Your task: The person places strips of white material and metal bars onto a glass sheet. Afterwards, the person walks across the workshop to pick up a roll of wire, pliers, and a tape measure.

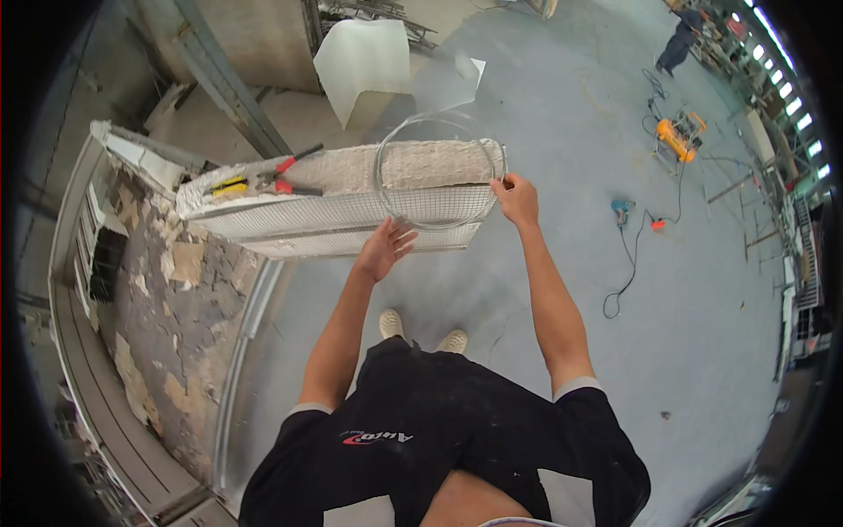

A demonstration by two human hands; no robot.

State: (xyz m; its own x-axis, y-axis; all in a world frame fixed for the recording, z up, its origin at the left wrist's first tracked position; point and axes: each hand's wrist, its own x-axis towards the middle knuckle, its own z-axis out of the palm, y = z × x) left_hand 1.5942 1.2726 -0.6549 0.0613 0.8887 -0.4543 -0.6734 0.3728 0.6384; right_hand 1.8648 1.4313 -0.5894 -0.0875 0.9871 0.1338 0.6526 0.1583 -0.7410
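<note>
A coil of thin silvery wire point(378, 178) stands in a large loop against the near side and top of a long panel point(334, 211), which has a rough pale top and wire mesh over its side. My right hand point(518, 200) is closed at the loop's right edge, with thumb and forefinger pinching the wire. At the loop's lower left, my left hand point(384, 250) has its fingers spread; its fingertips are close to the wire, and contact is unclear. Red-handled pliers point(285, 176) and a yellow-handled hand tool point(230, 186) lie on the panel's left part.
Left of me, a metal-framed bay point(255, 307) holds broken, flaking debris. White sheets point(364, 66) stand beyond the panel. On the floor to the right are a teal power tool point(622, 209) with a cord and an orange compressor point(678, 139). A person point(680, 39) stands far off.
</note>
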